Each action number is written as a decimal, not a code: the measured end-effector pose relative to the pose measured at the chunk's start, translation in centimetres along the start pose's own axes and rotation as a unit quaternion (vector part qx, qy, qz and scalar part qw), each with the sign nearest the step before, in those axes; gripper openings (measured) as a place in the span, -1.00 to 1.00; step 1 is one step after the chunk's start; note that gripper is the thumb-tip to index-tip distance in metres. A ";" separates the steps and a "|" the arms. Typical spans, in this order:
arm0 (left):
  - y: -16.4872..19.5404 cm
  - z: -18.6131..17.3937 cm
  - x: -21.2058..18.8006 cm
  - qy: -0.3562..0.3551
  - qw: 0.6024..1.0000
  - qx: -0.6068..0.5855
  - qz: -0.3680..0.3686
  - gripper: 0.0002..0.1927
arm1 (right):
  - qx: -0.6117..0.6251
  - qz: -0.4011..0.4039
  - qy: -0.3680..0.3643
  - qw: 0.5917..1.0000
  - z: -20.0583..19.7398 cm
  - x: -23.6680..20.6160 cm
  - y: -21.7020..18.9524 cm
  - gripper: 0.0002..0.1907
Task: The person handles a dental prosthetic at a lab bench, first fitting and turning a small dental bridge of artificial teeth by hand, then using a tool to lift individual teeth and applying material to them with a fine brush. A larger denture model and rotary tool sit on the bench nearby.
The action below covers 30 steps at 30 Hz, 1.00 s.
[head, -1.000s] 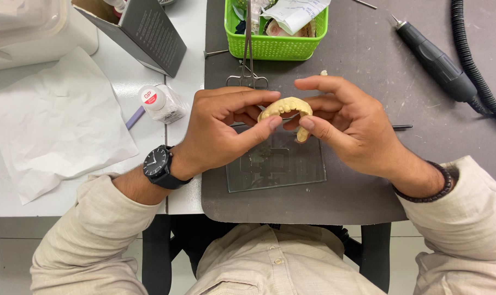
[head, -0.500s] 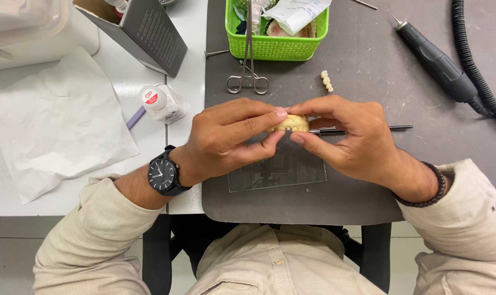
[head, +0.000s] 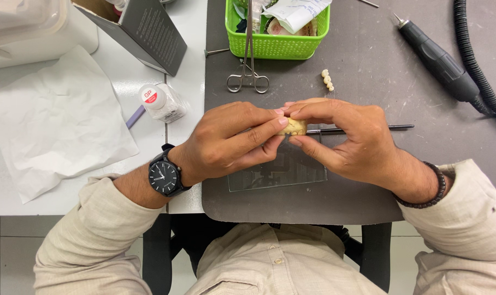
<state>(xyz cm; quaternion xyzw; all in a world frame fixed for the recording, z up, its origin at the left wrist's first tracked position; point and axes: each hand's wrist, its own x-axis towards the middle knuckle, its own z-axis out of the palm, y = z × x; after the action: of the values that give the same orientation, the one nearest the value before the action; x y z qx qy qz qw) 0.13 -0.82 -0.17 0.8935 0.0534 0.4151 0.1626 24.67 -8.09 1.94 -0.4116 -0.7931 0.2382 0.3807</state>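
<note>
Pinching a small, likely brittle dental cast mid-frame, left hand and right hand grip its edges.

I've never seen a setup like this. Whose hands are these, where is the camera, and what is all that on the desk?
The camera sits on a person's head and looks down at their own two bare hands. The left hand and right hand together pinch a small cream dental model over a dark mat. A thin tool runs out from under the right hand. On the mat lie a glass slab, metal forceps, a green basket, a short row of teeth and a black handpiece. A small jar and white paper lie to the left.
</note>
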 end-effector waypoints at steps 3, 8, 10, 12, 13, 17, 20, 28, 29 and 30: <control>0.1 -0.1 0.0 -0.006 1.000 0.004 0.002 -0.60 | 0.000 0.004 0.000 1.000 0.0 -0.1 0.0 -0.66; -0.1 0.1 0.1 -0.011 1.000 0.005 0.016 -0.59 | 0.001 0.006 -0.002 1.000 0.0 -0.3 0.2 -0.67; 0.0 0.1 0.1 -0.010 1.000 -0.006 0.001 -0.59 | 0.008 0.016 0.000 1.000 0.1 -0.4 0.3 -0.66; 0.0 0.2 0.0 -0.010 1.000 -0.015 -0.013 -0.60 | 0.061 0.041 -0.016 0.997 0.0 -0.5 0.5 -0.61; 0.0 0.2 0.0 -0.011 1.000 -0.018 -0.019 -0.61 | 0.088 0.053 -0.024 0.994 0.0 -0.6 0.6 -0.59; -0.1 0.2 0.0 -0.020 0.999 -0.017 -0.032 -0.61 | 0.203 0.133 -0.057 0.968 -0.1 -0.9 0.8 -0.64; -0.1 0.1 0.1 -0.020 0.998 -0.035 -0.039 -0.58 | 0.265 0.175 -0.060 0.946 -0.1 -1.0 0.9 -0.66; -0.5 0.2 0.1 -0.028 0.999 0.010 -0.030 -0.57 | 0.284 0.178 -0.057 0.940 -0.3 -1.1 0.8 -0.71; -0.5 0.2 0.0 -0.028 0.999 0.013 -0.030 -0.57 | 0.276 0.172 -0.058 0.944 -0.3 -1.0 0.8 -0.71; -0.5 0.2 0.0 -0.027 0.999 0.018 -0.029 -0.57 | 0.269 0.165 -0.059 0.947 -0.3 -1.0 0.8 -0.71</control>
<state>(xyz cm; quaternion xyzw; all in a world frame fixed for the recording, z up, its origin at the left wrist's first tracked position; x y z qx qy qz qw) 0.33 -0.38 -0.48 0.9052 0.0819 0.3850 0.1601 25.71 -8.48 1.17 -0.4048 -0.6415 0.5258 0.3850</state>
